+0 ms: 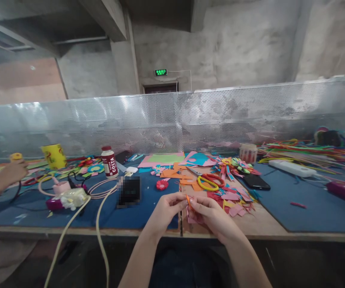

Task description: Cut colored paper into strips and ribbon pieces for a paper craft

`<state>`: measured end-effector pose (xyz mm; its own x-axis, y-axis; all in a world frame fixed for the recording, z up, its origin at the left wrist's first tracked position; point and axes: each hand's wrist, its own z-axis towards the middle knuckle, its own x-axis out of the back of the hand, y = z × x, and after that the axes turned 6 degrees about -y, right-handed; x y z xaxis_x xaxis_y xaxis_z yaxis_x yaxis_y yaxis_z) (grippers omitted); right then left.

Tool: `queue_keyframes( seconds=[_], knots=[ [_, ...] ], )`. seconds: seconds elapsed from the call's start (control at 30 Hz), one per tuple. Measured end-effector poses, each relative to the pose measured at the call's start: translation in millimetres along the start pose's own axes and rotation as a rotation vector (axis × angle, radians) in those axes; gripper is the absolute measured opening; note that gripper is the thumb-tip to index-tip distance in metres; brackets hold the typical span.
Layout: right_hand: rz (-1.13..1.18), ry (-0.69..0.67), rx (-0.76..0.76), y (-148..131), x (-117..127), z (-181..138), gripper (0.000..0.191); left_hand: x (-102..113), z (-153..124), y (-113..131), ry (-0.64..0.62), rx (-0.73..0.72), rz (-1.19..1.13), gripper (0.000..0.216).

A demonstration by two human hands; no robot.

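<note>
A small orange paper piece [188, 201] is pinched between my two hands, just above the table's front edge. My left hand [169, 208] closes thumb and finger on its left side. From the right, my right hand [208, 214] grips it with bent fingers. Right behind them lie scissors [210, 182] with yellow and red handles, blades pointing back left. A red paper flower [162, 185] sits on the blue mat behind my left hand. Coloured paper scraps [235, 202] are heaped beside my right hand, and orange paper strips [172, 172] lie farther back.
A black phone [255, 182], a white power strip [292, 169] and long coloured stems [304, 154] lie to the right. At left stand a Costa bottle [109, 162] and yellow tin [54, 157], near cables [102, 216] and another person's hand [12, 174]. A perforated metal screen [100, 124] runs behind.
</note>
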<state>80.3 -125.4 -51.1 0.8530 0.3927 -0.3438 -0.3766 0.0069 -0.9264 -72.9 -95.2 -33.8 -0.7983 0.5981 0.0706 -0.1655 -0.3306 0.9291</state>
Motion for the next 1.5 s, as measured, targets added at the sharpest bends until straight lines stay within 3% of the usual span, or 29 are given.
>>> queue_keyframes(
  seconds=[0.17, 0.3, 0.4, 0.5, 0.63, 0.77, 0.87, 1.07, 1.23, 1.5],
  knots=[
    [-0.029, -0.039, -0.031, -4.6, -1.2, 1.6, 0.029, 0.3, 1.1, -2.5, 0.054, 0.016, -0.021, 0.015],
    [-0.226, 0.038, 0.038, -6.5, -0.1, 6.7, 0.030, 0.1, 2.4, -4.4, 0.221, 0.030, -0.020, 0.017],
    [-0.558, 0.251, 0.243, -11.5, 3.4, 10.8, 0.024, -1.5, 3.2, -4.5, 0.322, 0.035, -0.018, 0.018],
    [-0.932, 0.454, 0.509, -19.6, 4.8, 12.6, 0.014, -3.9, 3.2, -3.4, 0.338, 0.041, -0.003, 0.016],
    [-1.185, 0.468, 0.711, -20.9, -0.8, 13.3, 0.009, -5.5, 2.7, -2.7, 0.311, 0.047, 0.046, 0.017],
    [-1.325, 0.507, 0.796, -10.7, -8.2, 16.1, 0.012, -4.3, 2.5, -5.4, 0.287, 0.044, 0.042, 0.018],
    [-1.281, 0.492, 0.770, -8.2, -10.2, 18.2, 0.015, -2.8, 2.6, -8.3, 0.289, 0.025, 0.061, 0.018],
    [-0.991, 0.330, 0.511, -16.6, -4.2, 15.6, 0.013, -3.3, 2.4, -9.5, 0.253, 0.017, 0.086, 0.015],
    [-0.789, 0.278, 0.362, -14.1, 0.6, 12.7, 0.016, -4.9, 2.0, -4.6, 0.203, 0.069, 0.052, 0.013],
    [-0.507, 0.211, 0.254, -10.2, 1.0, 13.9, 0.020, -4.9, 1.4, 1.6, 0.148, 0.073, 0.015, 0.010]
  ],
)
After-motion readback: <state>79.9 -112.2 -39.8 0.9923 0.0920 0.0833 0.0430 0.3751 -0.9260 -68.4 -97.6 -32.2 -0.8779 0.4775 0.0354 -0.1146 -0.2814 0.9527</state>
